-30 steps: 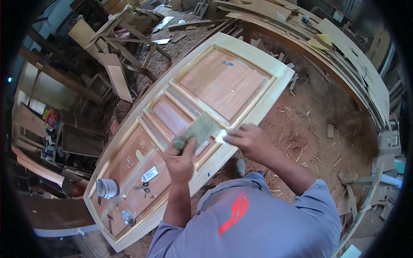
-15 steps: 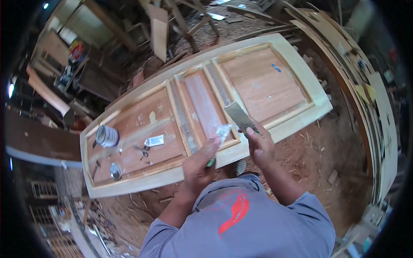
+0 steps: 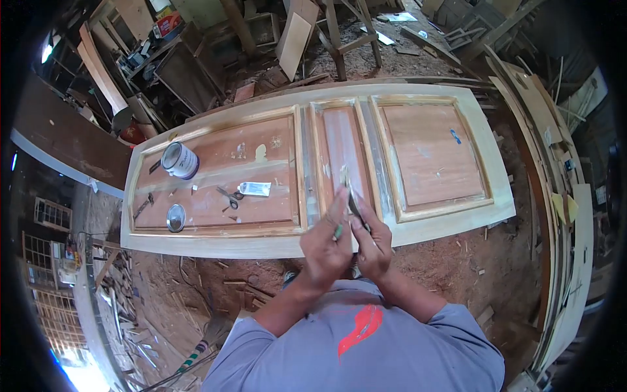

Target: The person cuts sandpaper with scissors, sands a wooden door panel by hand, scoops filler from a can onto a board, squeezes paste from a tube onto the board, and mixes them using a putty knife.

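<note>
My left hand (image 3: 326, 249) is closed around a green-handled putty knife (image 3: 345, 175), whose blade tip carries pale paste. In my right hand (image 3: 371, 245) is a flat scraper (image 3: 354, 204), now seen nearly edge-on and held against the putty knife. Both hands are close together over the near edge of a wooden panelled door (image 3: 450, 217), in front of its narrow middle panel. On the left panel are a paint can (image 3: 179, 162), a round metal lid (image 3: 176, 218), a white tube (image 3: 255, 189) and dark scissors (image 3: 230, 198).
The door lies flat, with a small blue piece (image 3: 455, 136) on its right panel. Long boards (image 3: 552, 196) lean along the right side. Wood scraps and a broom (image 3: 194, 354) are on the dirt floor. A cluttered cabinet (image 3: 179, 75) stands at the back left.
My hands have come together, bringing the two blades against each other. The right scraper has turned from broad face to edge-on. The camera view has shifted, so the door appears more level.
</note>
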Demonstrator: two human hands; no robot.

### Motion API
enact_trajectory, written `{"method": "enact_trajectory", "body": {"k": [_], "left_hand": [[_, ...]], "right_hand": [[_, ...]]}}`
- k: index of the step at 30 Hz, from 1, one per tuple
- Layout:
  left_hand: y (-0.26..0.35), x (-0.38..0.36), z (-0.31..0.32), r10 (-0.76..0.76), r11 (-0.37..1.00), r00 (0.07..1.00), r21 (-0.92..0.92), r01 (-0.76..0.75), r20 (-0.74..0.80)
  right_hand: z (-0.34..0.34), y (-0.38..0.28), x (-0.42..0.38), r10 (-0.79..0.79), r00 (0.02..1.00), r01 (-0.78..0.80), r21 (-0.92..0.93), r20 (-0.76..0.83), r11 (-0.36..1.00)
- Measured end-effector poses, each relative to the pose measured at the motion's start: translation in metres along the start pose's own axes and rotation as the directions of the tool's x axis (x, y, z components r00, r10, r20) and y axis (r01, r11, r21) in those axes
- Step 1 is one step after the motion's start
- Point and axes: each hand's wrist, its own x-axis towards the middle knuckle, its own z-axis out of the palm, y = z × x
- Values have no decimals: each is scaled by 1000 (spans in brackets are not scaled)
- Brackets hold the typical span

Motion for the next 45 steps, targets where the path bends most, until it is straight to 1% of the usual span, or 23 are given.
{"method": "enact_trajectory", "body": {"k": [2, 3, 4, 6, 7, 8, 9, 10, 13, 14, 16, 17, 18, 20, 21, 24, 25, 28, 31, 35, 38, 41, 45], "left_hand": [[-11, 14, -22, -45, 998, 998, -34, 44, -33], [-16, 21, -30, -13, 997, 998, -74, 8, -68], [-18, 23, -42, 39, 998, 998, -47, -41, -44], [-20, 28, -66, 148, 989, 989, 0, -148, 15], [-22, 27, -74, 171, 985, 985, 0, -171, 3], [-24, 26, -83, 257, 966, 966, 27, -258, 39], [-27, 26, -94, 340, 938, 938, 50, -344, 74], [-30, 25, -103, 418, 902, 902, 71, -426, 109], [-34, 19, -128, 483, 846, 830, 97, -525, 280], [-34, 18, -137, 493, 827, 803, 107, -552, 335], [-38, 17, -153, 531, 796, 767, 98, -597, 359], [-40, 19, -161, 549, 779, 749, 98, -620, 371], [-41, 20, -172, 560, 763, 730, 101, -639, 392], [-43, 24, -191, 580, 729, 690, 100, -677, 434], [-44, 25, -198, 582, 716, 681, 116, -688, 444], [-45, 31, -217, 586, 676, 667, 175, -715, 460], [-42, 33, -223, 582, 670, 669, 193, -716, 463], [-43, 35, -234, 580, 645, 653, 215, -733, 486], [-47, 37, -243, 608, 602, 624, 228, -765, 491], [-56, 40, -250, 658, 545, 549, 176, -819, 516], [-66, 41, -252, 690, 530, 524, 146, -835, 499], [-73, 43, -254, 705, 524, 526, 151, -838, 475], [-73, 32, -248, 687, 591, 550, 75, -803, 475]], "right_hand": [[4, -12, -6, -20, 999, 20, -5, 36, 1000], [1, -13, -11, -10, 998, 9, 18, 65, 1000], [-3, -15, -14, -2, 996, -2, 39, 92, 999], [-10, -21, -15, 77, 997, -72, 214, -12, 974], [-13, -25, -14, 122, 990, -96, 303, -67, 948], [-13, -29, -13, 171, 978, -111, 391, -121, 914], [-8, -46, -7, 160, 974, -72, 457, -157, 886], [-7, -54, -6, 187, 972, -93, 503, -140, 859], [-5, -66, -8, 242, 966, -139, 617, -86, 775], [-3, -66, -9, 176, 979, -97, 536, -99, 839], [2, -62, -11, 42, 994, -4, 361, -99, 933], [3, -69, -7, -135, 990, 139, 163, -39, 977], [8, -79, -3, -240, 970, 240, -8, 50, 971], [18, -106, 0, -381, 885, 454, -313, 268, 834], [24, -119, -2, -369, 860, 505, -481, 353, 717], [58, -140, -14, -358, 822, 567, -684, 442, 459], [67, -143, -18, -345, 831, 551, -731, 437, 403], [88, -149, -22, -262, 859, 503, -815, 439, 286], [103, -145, -21, -219, 887, 455, -851, 406, 263], [118, -131, -13, -206, 901, 431, -833, 381, 347], [127, -125, -7, -185, 912, 410, -820, 366, 399], [137, -117, -4, -175, 919, 394, -822, 353, 410], [147, -105, -11, -148, 937, 349, -822, 316, 450]]}}
